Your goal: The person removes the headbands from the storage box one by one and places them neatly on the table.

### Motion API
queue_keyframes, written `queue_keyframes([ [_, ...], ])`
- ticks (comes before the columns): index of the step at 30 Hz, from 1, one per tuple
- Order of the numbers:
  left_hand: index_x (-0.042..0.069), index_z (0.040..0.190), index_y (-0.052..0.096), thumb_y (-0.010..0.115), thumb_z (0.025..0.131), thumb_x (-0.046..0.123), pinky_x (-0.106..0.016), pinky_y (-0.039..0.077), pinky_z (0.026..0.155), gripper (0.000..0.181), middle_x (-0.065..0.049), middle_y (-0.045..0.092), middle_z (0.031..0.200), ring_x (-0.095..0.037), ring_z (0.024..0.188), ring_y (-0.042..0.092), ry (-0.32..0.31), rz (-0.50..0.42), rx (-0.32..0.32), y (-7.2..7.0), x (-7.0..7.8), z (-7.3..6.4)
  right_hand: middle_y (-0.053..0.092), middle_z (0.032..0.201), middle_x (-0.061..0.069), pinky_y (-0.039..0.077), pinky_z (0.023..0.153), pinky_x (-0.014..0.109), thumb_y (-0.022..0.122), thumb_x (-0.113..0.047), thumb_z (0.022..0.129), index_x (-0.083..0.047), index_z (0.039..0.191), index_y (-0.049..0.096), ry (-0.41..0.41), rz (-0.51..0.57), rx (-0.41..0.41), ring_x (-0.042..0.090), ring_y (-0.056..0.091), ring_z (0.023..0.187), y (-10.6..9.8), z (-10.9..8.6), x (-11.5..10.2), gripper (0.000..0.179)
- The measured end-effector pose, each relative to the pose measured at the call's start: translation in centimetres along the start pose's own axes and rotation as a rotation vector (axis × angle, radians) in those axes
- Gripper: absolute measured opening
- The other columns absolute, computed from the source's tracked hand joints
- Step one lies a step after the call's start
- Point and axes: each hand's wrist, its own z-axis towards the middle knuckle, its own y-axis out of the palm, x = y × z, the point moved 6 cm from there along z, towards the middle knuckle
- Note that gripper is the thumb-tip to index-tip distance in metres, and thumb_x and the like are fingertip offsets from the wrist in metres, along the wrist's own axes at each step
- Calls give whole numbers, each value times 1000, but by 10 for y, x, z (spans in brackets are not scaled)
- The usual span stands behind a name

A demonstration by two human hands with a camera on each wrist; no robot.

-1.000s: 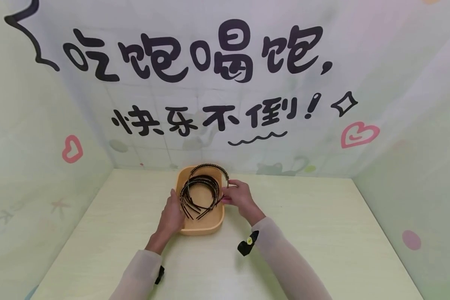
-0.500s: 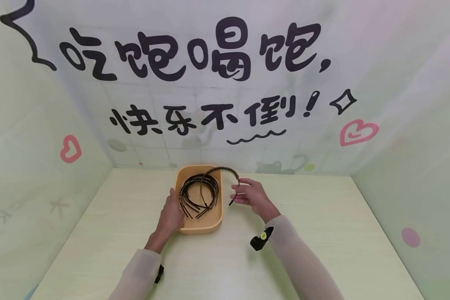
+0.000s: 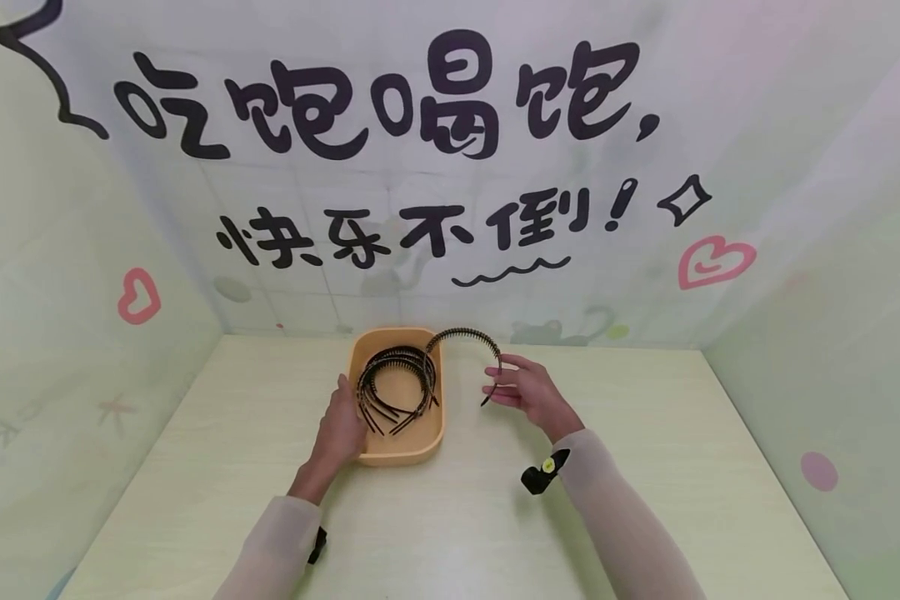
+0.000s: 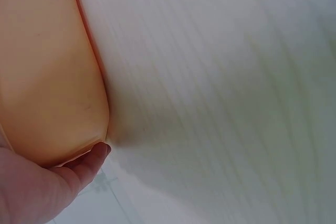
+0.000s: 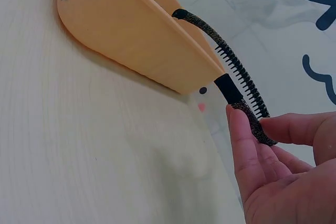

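Several dark, toothed headbands (image 3: 366, 398) lie bunched together in an orange plastic bin (image 3: 401, 459) on the table. My left hand (image 3: 341, 429) grips the bin's left side; in the left wrist view its fingers (image 4: 92, 163) curl at the bin's lower edge. To the right of the bin, my right hand (image 3: 532, 393) pinches one headband (image 3: 465, 332) near one end, between thumb and fingers. That headband arches up, with its far end over the bin's right rim. The right wrist view shows its inner teeth and black-covered tips; the bin wall (image 5: 121, 30) is behind it.
A pale wood-grain table (image 3: 645, 467) reaches to a fabric backdrop (image 3: 450, 308) with black lettering close behind the bin. Printed side panels (image 3: 832, 350) stand at left and right. A small black device (image 3: 543, 473) is strapped to the right wrist.
My right hand has moved right, drawing one headband up and sideways out of the bunch and partly past the bin's rim. The left hand and the bin have stayed in place.
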Motion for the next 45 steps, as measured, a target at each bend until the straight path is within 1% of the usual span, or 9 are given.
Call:
queue_keyframes([
  [4,-4,141,-7,36,86,-1,-53,40,85,70,-32,27,135,-45,112,42,-2,5,-4,0,-2,1,51,128,15,50,76,34,53,-2,86,-14,138,34,4,-4,-3,28,63,93,-8,-1,-3,57],
  [8,-5,141,-5,37,86,-1,-53,40,85,70,-32,28,134,-45,112,42,3,6,2,0,-3,2,51,128,15,50,76,34,54,-2,86,-14,138,34,2,0,14,27,63,93,-18,1,-3,57],
  [13,-6,141,-2,37,87,0,-52,41,85,67,-32,29,134,-44,112,42,4,5,9,0,-4,2,50,129,15,50,76,33,53,-2,87,-14,139,33,7,11,30,29,61,97,-29,3,1,57],
  [17,-5,142,-5,36,88,0,-52,42,83,68,-32,29,134,-44,110,44,-1,3,2,-1,-3,2,50,128,16,50,76,34,53,-1,86,-13,139,33,22,28,40,29,61,97,-36,5,6,58],
  [23,-3,142,-7,35,89,-1,-50,43,81,68,-32,28,134,-44,109,45,-5,-8,-6,0,-2,1,51,126,17,50,75,36,52,3,85,-12,137,35,36,7,77,28,64,88,-42,8,18,57],
  [29,-4,142,-5,38,86,-2,-48,45,74,70,-33,31,132,-42,101,50,8,-2,1,2,0,-1,53,124,17,50,77,36,55,1,85,-11,139,33,52,-4,91,30,63,91,-46,8,28,59],
  [34,-3,142,-5,39,86,-2,-49,45,75,71,-32,32,131,-42,102,49,5,4,4,2,0,-1,54,122,17,51,75,36,55,1,85,-10,139,32,48,-26,91,29,63,92,-48,9,33,60],
  [38,-3,142,-4,38,87,-1,-49,44,76,69,-31,32,131,-41,103,49,2,7,6,2,0,0,56,119,19,52,72,35,56,0,84,-6,137,35,27,-82,105,26,64,89,-49,11,33,57],
  [45,-4,142,-1,35,90,1,-49,44,77,64,-31,33,130,-41,103,49,6,-1,19,1,-1,0,64,99,19,52,62,30,58,-9,85,-3,129,46,-13,-280,178,17,63,70,-48,11,24,46],
])
